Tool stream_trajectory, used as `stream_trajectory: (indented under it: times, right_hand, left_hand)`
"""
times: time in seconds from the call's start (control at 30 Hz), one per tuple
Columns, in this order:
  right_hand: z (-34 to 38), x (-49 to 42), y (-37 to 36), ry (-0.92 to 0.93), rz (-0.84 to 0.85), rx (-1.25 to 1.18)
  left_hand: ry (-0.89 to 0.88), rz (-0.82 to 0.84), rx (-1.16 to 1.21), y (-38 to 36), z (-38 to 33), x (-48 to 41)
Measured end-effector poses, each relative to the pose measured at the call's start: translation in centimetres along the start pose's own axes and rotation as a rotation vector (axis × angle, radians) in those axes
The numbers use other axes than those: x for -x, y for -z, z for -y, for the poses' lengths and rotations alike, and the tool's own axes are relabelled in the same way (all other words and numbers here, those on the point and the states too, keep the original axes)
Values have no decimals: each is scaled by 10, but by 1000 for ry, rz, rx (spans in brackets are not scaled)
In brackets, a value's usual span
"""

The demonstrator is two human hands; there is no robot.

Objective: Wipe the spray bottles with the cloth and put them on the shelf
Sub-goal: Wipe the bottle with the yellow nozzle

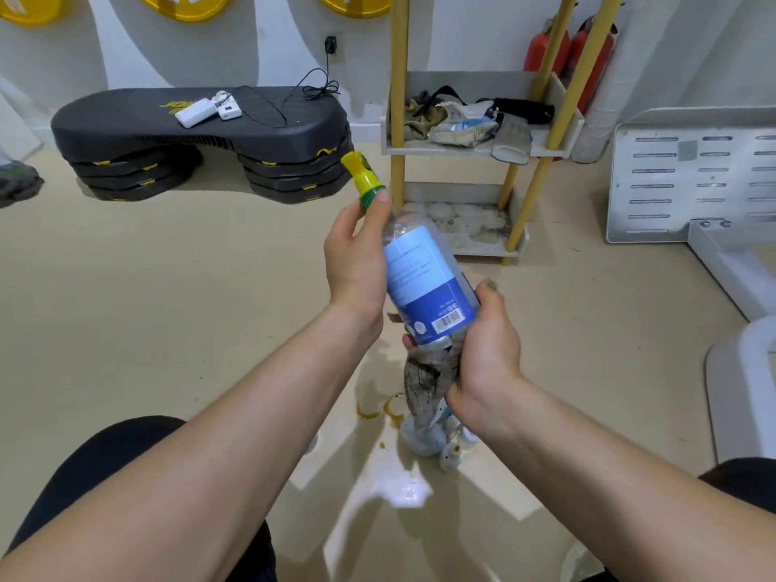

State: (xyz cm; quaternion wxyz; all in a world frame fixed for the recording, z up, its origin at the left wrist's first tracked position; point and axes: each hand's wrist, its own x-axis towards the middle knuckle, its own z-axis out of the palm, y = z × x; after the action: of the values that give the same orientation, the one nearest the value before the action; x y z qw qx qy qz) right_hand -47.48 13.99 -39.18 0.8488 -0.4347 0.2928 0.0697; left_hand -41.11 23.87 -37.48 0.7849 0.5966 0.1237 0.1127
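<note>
A clear spray bottle [424,279] with a blue and white label and a yellow-green nozzle is tilted in mid-air, nozzle up to the left. My left hand [357,262] grips its neck just under the nozzle. My right hand [487,346] holds a grey mottled cloth [424,384] wrapped against the bottle's base, and the cloth's tail hangs down. The low shelf [462,151] with yellow posts stands straight ahead by the wall. More spray bottles [441,438] lie on the floor under my hands, partly hidden by the cloth.
The shelf's upper tier holds bags and rags; its lower tier [466,228] is stained and bare. A stack of black step platforms [201,136] sits at left with chargers on top. A white metal frame [688,178] stands at right. Brown rings stain the floor [378,409].
</note>
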Motion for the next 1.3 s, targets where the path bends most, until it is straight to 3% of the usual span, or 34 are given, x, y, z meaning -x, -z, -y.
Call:
stream_trajectory:
  times: [0.1, 0.2, 0.27, 0.33, 0.47, 0.57, 0.63, 0.7, 0.77, 0.83, 0.9, 1.03, 1.1, 1.3]
  right_hand:
    - [4, -4, 0, 394, -137, 267]
    - [-11, -13, 4, 579, -142, 513]
    - [-22, -19, 4, 533, -159, 600]
    - [-18, -20, 1, 370, -147, 496]
    - [18, -19, -1, -177, 141, 42]
    - [25, -11, -2, -287, 261, 64]
    - [22, -10, -5, -199, 209, 33]
    - [15, -15, -5, 74, 16, 111]
    - [9, -16, -5, 433, -167, 344]
    - [1, -16, -3, 656, -206, 487]
    - [-5, -17, -3, 665, -139, 584]
    - [8, -19, -9, 177, 75, 543]
    - [15, -20, -8, 54, 172, 506]
    - [10, -26, -6, 447, 215, 733]
  left_hand:
    - [259, 44, -99, 0, 6, 4]
    - [458, 107, 11, 0, 7, 9]
    - [379, 70, 77, 2, 8, 6]
    - [267, 60, 77, 4, 9, 0]
    - [206, 368, 233, 5, 3, -5]
    - [161, 536, 271, 14, -4, -12]
    - [106, 520, 70, 18, -7, -14]
    - [126, 406, -81, 12, -5, -6]
    - [209, 293, -32, 4, 2, 4]
    - [302, 248, 131, 0, 6, 8]
    - [337, 274, 255, 3, 2, 3]
    - [281, 396, 216, 12, 1, -8]
    - [302, 432, 182, 14, 2, -4]
    - [417, 420, 256, 15, 4, 4]
